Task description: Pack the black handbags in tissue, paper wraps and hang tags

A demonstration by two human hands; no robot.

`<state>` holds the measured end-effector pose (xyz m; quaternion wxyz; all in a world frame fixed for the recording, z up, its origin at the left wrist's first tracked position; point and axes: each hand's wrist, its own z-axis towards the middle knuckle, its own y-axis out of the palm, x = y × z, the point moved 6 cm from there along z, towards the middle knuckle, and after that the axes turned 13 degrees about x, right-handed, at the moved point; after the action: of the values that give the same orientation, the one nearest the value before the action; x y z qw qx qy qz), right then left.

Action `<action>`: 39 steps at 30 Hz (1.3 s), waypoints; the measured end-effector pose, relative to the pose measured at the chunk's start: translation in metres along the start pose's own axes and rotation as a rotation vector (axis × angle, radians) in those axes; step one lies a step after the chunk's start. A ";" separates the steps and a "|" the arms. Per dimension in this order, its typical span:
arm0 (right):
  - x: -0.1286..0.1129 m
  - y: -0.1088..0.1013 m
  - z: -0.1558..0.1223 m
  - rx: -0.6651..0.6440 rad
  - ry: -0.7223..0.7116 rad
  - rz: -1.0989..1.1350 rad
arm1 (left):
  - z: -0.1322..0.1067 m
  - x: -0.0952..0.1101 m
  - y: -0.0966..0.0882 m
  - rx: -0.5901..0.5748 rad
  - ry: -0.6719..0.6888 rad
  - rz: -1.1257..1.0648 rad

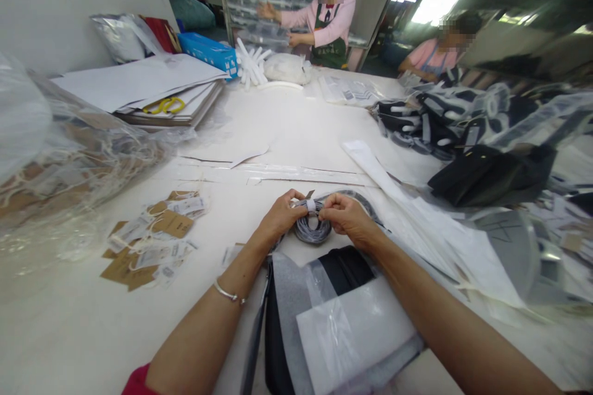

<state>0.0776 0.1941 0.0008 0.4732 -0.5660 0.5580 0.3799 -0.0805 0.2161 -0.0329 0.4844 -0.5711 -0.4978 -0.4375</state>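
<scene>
My left hand and my right hand pinch a coiled grey strap between them on the white table. A small white band wraps the top of the coil, and the fingertips of both hands are closed on it. A silver bracelet sits on my left wrist. Just in front of me lies a black bag partly covered by white tissue and clear plastic wrap.
Brown paper hang tags lie scattered at the left beside a clear plastic bag. Paper sheets with yellow scissors lie behind them. A black bag and white wrapping are at the right. Two people work at the far side.
</scene>
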 end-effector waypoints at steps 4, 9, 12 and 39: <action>-0.011 -0.009 0.000 0.017 -0.004 0.209 | 0.001 -0.003 0.002 -0.017 0.006 -0.037; -0.025 -0.021 0.007 0.278 -0.371 -0.104 | -0.001 -0.002 0.003 -0.044 0.013 -0.065; -0.032 -0.009 0.007 0.291 -0.710 -0.421 | -0.003 0.002 0.003 -0.055 0.023 -0.074; -0.026 0.009 0.001 0.212 -0.946 -0.660 | -0.004 0.003 0.003 -0.011 0.050 -0.078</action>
<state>0.0668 0.2030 0.0240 0.8182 -0.4283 0.1154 0.3658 -0.0768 0.2124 -0.0296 0.4761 -0.5428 -0.5050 -0.4730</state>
